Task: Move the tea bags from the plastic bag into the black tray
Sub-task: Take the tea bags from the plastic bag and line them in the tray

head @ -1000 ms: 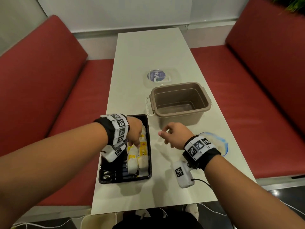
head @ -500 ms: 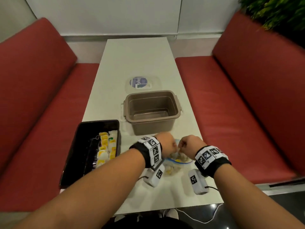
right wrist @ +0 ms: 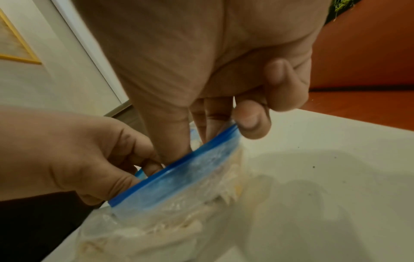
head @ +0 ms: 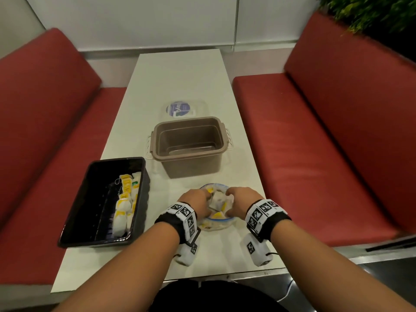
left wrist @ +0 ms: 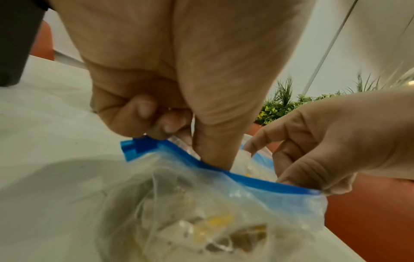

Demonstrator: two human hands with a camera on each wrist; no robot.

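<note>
We sit between two red benches (head: 315, 136) with the long white tabletop (head: 180, 82) running away from us. On it, past our hands, stands an open brown plastic box (head: 188, 152), and beyond that lies its clear lid (head: 182, 109) with a blue round label. To the left of the box, near the tabletop's left edge, is the black tray (head: 90, 212), with a row of white and yellow tea bags (head: 126, 203) lying along its right side. Just in front of the brown box lies the plastic bag (head: 217, 221), clear with a blue zip rim, and more tea bags show through it. Our left hand (head: 198, 202) has its grip curled on the bag's left rim, thumb dipped inside the opening. Our right hand (head: 242, 201) pinches the right rim, thumb inside, with a fingertip pressed outside against the blue strip.
</note>
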